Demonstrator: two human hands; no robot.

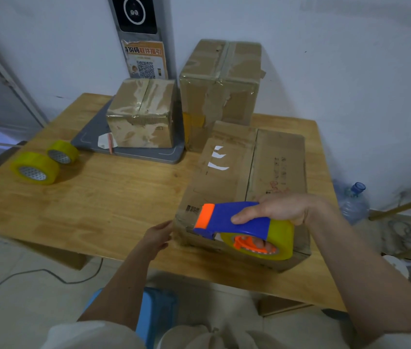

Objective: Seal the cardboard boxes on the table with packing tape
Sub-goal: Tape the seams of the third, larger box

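Observation:
A long flat cardboard box [232, 172] lies on the wooden table [98, 197] near its front right, its top seam running away from me. My right hand [282, 207] grips a blue and orange tape dispenser [227, 219] loaded with a yellow roll, held over the box's near end. My left hand [157, 235] touches the box's near left corner with straight fingers. Two taped boxes stand behind: a small one [141, 114] and a taller one [219, 89].
Two spare yellow tape rolls [35, 168] [62, 152] lie at the table's left. A grey tray [134, 152] sits under the small box. A water bottle [353, 202] stands off the right edge. A blue stool [154, 313] is below me.

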